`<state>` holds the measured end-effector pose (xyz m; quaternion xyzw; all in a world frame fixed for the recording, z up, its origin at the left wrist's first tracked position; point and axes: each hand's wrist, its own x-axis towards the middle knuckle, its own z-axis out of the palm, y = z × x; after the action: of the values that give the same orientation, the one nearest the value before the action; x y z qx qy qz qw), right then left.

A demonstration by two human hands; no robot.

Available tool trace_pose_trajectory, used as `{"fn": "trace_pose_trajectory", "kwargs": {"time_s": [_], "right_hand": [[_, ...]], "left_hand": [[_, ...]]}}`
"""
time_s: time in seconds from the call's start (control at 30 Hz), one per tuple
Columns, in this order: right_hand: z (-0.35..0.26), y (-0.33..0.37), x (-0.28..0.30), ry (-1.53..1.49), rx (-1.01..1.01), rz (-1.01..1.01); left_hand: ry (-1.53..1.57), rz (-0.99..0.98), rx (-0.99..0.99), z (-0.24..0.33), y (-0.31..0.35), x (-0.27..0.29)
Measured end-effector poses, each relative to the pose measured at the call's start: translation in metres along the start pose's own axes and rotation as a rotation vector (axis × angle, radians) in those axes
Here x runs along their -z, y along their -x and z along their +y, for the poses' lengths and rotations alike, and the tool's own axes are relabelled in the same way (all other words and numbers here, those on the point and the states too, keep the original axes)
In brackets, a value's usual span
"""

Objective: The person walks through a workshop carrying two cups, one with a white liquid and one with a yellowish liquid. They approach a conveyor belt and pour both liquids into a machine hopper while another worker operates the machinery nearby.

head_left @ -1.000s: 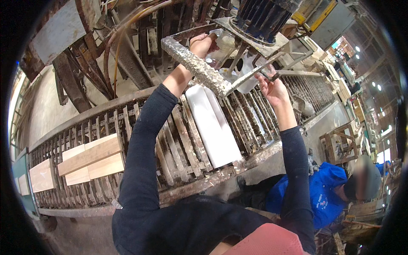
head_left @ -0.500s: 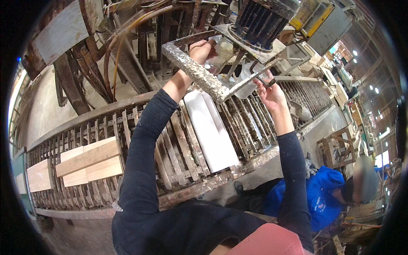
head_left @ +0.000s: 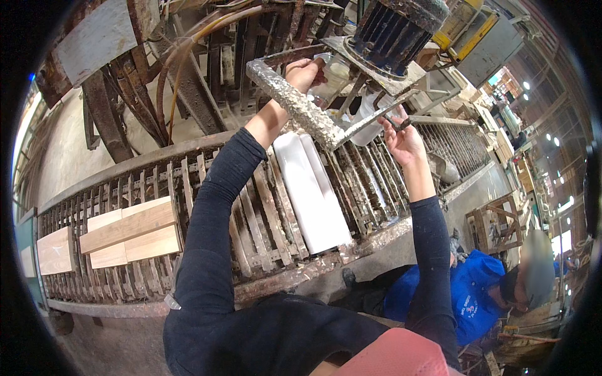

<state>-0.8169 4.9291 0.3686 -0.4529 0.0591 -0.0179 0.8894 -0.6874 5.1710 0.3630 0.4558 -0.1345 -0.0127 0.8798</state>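
Note:
My left hand (head_left: 302, 75) reaches inside a glue-crusted metal frame (head_left: 295, 103). Its fingers are curled; what they close on is mostly hidden, though a small brown piece shows at the fingertips. A cloudy plastic container (head_left: 335, 74) is right beside it. My right hand (head_left: 406, 145), palm up, is closed round a short dark handle (head_left: 400, 124) at the frame's right side, near a whitish translucent container (head_left: 365, 122). Above both hands sits a dark ribbed motor (head_left: 395, 37) on a plate. Below the frame, a long white trough (head_left: 313, 200) lies across the slatted conveyor.
Light wood boards (head_left: 135, 235) lie on the conveyor (head_left: 251, 213) at left, one on top of others. A person in a blue shirt (head_left: 470, 294) is close at lower right. Hoses (head_left: 164, 81) and rusty machine parts stand at upper left. A wooden stand (head_left: 498, 222) is at right.
Both hands keep nearly the same places and grips. The view has shifted slightly, and the person in blue has moved a little.

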Motion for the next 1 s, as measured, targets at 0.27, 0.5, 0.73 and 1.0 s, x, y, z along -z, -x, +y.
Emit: {"fn": "trace_pose_trajectory", "kwargs": {"time_s": [0.27, 0.5, 0.73, 1.0], "right_hand": [[0.001, 0.0, -0.005, 0.009, -0.005, 0.005], [-0.001, 0.003, -0.008, 0.022, -0.034, -0.012], [-0.001, 0.007, -0.013, 0.052, -0.002, 0.017], [0.0, 0.007, -0.015, 0.032, 0.019, 0.037]], "left_hand": [[0.016, 0.008, -0.007, 0.003, 0.001, 0.001], [0.013, -0.01, -0.024, 0.004, 0.002, 0.001], [0.027, 0.009, -0.028, 0.003, 0.003, -0.001], [0.024, -0.022, -0.043, 0.002, 0.0, 0.002]]}}
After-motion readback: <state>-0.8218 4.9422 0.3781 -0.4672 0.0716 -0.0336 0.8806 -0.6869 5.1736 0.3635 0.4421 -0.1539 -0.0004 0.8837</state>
